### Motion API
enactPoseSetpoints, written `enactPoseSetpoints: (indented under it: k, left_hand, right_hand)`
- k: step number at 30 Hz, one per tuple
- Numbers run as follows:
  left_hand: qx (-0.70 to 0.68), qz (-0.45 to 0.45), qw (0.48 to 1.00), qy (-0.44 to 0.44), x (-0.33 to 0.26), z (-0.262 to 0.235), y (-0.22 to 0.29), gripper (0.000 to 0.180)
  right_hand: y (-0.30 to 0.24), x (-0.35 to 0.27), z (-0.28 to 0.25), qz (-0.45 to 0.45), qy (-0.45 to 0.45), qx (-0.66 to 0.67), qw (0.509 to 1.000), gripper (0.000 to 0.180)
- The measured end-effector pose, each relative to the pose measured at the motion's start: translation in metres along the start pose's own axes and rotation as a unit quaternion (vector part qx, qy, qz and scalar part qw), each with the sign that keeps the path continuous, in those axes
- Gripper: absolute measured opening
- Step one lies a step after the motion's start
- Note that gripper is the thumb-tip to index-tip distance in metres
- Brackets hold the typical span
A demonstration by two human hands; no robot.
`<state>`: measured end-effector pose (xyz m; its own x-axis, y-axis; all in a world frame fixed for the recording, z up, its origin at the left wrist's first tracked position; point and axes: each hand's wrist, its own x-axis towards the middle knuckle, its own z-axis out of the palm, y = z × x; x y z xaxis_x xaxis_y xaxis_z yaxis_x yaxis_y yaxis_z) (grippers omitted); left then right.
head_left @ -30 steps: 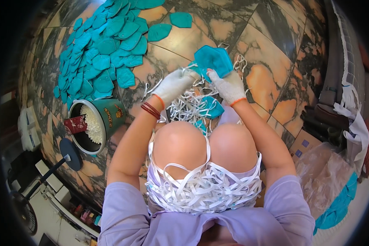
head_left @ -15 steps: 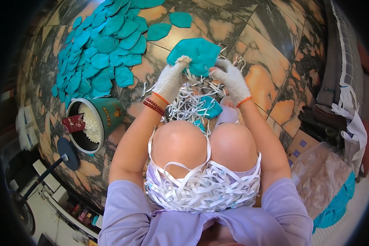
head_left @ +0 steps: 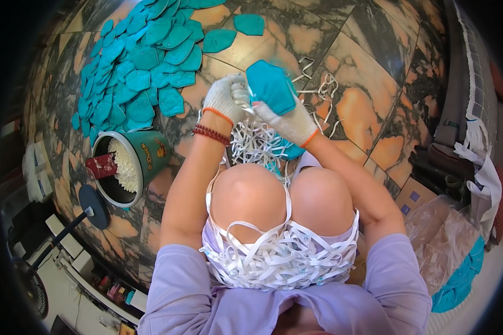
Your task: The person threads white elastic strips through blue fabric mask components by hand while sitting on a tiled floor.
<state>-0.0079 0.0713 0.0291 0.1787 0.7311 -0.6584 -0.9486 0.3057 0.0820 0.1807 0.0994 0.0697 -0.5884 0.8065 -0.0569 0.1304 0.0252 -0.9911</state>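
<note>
Both my hands wear white knitted gloves with orange cuffs. A teal face mask [head_left: 270, 85], folded flat, is held up over the floor by my right hand [head_left: 290, 121], closed around its lower edge. Just left of the mask, my left hand [head_left: 227, 96] is curled into a fist with its fingers pressed together; what it pinches, if anything, is too small to make out. Below the hands lies a tangle of white elastic straps [head_left: 255, 142], with part of another teal mask [head_left: 291, 148] beside it. More white straps [head_left: 285, 257] cover my lap.
A large heap of teal masks [head_left: 137, 81] spreads over the marble floor at far left. Nearer stands a green bucket [head_left: 153, 158] holding white bits and a dark red object. At right are a cardboard box [head_left: 412, 196] and a clear plastic bag [head_left: 439, 237] beside more teal masks.
The mask has turned from lying wide between both hands to upright in my right hand, which moved left beneath it. My left hand has left the mask's edge and curled shut beside it.
</note>
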Motion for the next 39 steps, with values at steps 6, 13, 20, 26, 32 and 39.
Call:
enactPoseSetpoints:
  k: [6,13,20,26,32,39]
  left_hand:
    - [0.062,0.049,0.985,0.151,0.015,0.015,0.000,0.033]
    - [0.164,0.084,0.980,0.075,0.003,0.027,-0.014,0.021]
    - [0.721,0.253,0.639,0.088,-0.018,0.029,-0.035,0.039]
    - [0.604,0.163,0.779,0.040,-0.030,0.051,-0.043,0.038]
    - [0.508,0.008,0.861,-0.002,-0.029,0.040,-0.042,0.026]
    - [0.371,0.116,0.904,-0.176,0.000,-0.046,0.048,0.023]
  right_hand:
    - [-0.008,-0.003,-0.002,-0.045,-0.097,-0.193,0.975,0.042]
    - [-0.005,-0.007,-0.006,-0.009,-0.007,-0.197,0.980,0.039]
    - [0.022,0.006,-0.029,0.106,0.094,0.032,0.989,0.026]
    - [0.018,-0.001,-0.034,0.172,0.039,0.160,0.971,0.018]
    - [0.018,0.012,-0.045,0.166,0.129,-0.022,0.977,0.037]
    - [-0.017,-0.011,0.001,-0.173,-0.143,-0.356,0.907,0.028]
